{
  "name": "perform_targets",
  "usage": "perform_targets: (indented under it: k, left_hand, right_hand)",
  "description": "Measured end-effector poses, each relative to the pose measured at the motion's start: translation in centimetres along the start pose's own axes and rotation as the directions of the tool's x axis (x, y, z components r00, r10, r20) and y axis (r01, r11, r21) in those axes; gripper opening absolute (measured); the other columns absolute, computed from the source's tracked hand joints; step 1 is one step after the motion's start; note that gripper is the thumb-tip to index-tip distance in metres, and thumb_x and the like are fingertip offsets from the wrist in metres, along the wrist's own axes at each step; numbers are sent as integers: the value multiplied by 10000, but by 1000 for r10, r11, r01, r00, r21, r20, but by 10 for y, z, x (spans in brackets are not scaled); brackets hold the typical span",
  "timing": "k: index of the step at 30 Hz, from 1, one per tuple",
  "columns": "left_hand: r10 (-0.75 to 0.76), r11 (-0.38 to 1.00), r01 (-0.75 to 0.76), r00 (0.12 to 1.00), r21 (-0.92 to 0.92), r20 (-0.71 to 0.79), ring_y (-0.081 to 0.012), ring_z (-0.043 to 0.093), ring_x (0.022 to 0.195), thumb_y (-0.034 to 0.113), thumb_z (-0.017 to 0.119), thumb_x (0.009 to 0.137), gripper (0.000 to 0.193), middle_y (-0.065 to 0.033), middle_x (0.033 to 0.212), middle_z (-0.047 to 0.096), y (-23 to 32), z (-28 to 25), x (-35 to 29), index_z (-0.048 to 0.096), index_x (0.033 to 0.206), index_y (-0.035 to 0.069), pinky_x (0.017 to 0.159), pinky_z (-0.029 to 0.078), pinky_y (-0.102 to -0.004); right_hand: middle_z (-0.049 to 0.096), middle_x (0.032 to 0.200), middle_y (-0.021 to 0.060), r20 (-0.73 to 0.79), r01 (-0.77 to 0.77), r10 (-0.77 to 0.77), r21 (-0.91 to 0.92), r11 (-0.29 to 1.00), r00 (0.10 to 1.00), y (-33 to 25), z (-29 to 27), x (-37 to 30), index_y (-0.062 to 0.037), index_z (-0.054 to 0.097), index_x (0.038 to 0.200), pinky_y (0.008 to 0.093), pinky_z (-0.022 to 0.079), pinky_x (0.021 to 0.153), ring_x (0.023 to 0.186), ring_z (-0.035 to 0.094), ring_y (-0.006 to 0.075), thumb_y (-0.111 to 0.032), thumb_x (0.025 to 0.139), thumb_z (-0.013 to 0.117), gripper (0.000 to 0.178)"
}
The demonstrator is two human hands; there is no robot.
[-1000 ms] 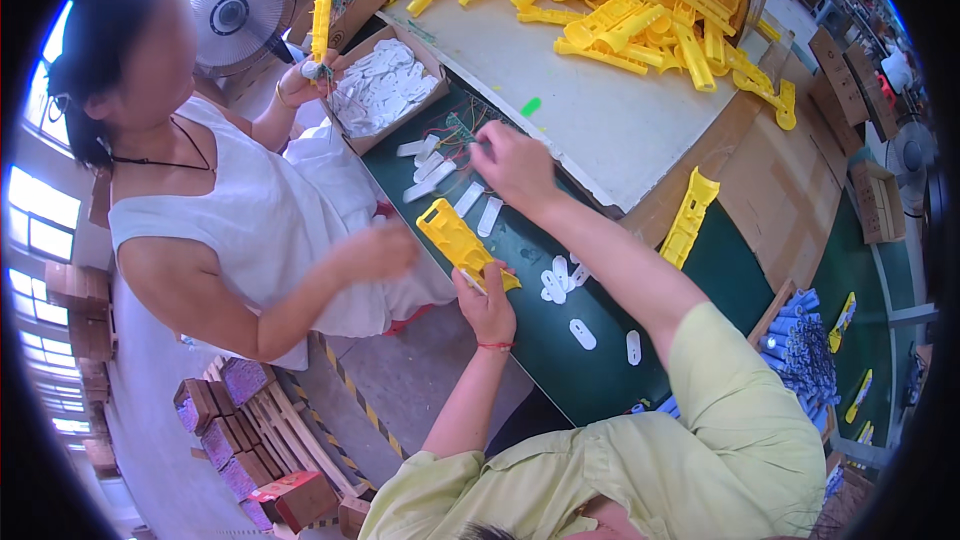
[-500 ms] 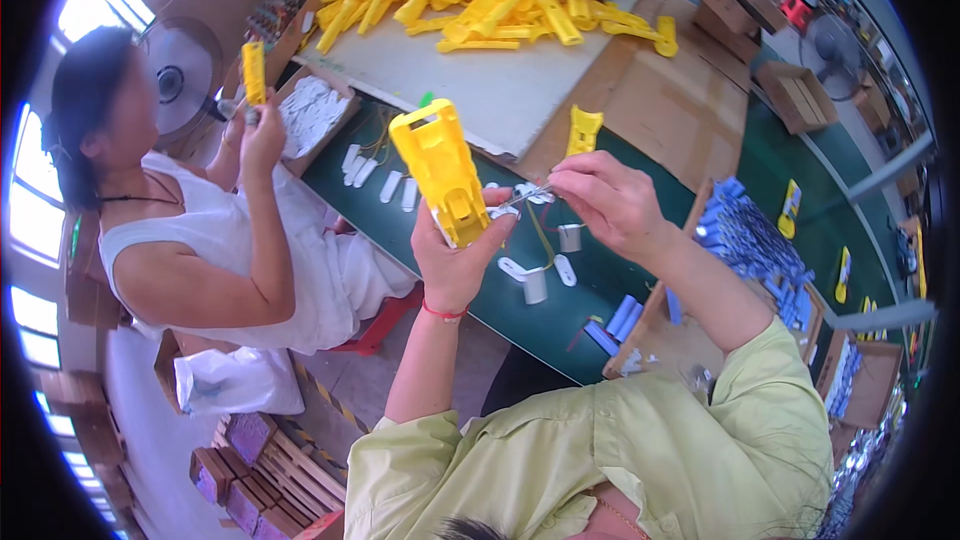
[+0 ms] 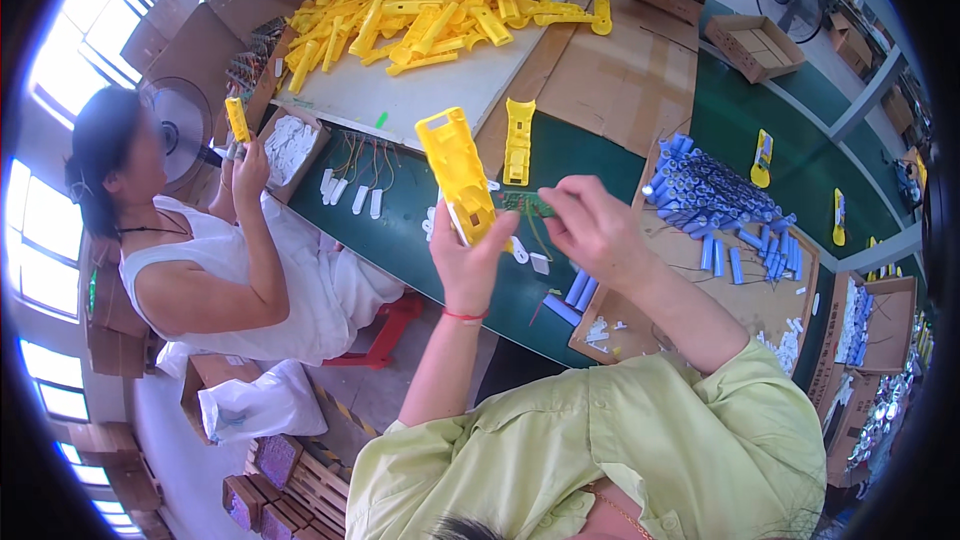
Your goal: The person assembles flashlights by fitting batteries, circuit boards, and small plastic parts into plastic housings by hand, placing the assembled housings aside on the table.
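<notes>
My left hand (image 3: pixel 466 268) is closed around a yellow plastic housing (image 3: pixel 452 162), held upright above the green table with its hollow side showing. A white part shows along the housing's lower left edge. Between the fingertips of my right hand (image 3: pixel 598 232) is a small green circuit board (image 3: pixel 526 203), close to the right side of the housing. A thin wire hangs below the board. Behind my hands lies another yellow housing (image 3: pixel 518 142) on the table. Small white oval pieces (image 3: pixel 518 250) lie under my hands, partly hidden.
A heap of yellow housings (image 3: pixel 430 15) covers the far board. At right, blue cylindrical cells (image 3: pixel 715 190) are piled on a cardboard tray (image 3: pixel 660 310). White wired pieces (image 3: pixel 359 200) lie left of my hands. A co-worker (image 3: pixel 205 270) sits at left, holding a yellow part.
The green circuit board now shows plainly in my right fingers, which earlier pinched something thin and silvery by the housing. My view has shifted, showing more of the blue cells.
</notes>
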State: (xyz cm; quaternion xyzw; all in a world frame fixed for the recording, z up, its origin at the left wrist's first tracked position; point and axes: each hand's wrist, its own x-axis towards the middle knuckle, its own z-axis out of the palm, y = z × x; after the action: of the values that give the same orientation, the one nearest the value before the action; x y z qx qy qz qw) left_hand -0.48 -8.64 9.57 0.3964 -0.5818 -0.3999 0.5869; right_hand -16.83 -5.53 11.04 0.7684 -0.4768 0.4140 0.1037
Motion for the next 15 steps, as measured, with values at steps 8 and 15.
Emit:
perform_targets:
  k: [8,15]
  left_hand:
    - [-348,596,603,789,-529,507,-211,593,780,630,96,903,700,-105,916,581,2,4,-1,427,1178,78,745,473,-356]
    - [-371,662,591,793,-462,482,-185,532,1005,669,112,881,741,-73,1093,535,8,23,-16,342,1302,105,868,417,-330]
  right_hand:
    - [526,850,70,122,-33,-10,341,940,992,-12,-44,-6,-27,623,945,286,473,564,706,563,191,-4,608,736,356]
    - [503,847,78,110,-9,-15,212,977,994,-8,-47,-13,7,603,974,304,471,600,718,546,208,7,611,717,380]
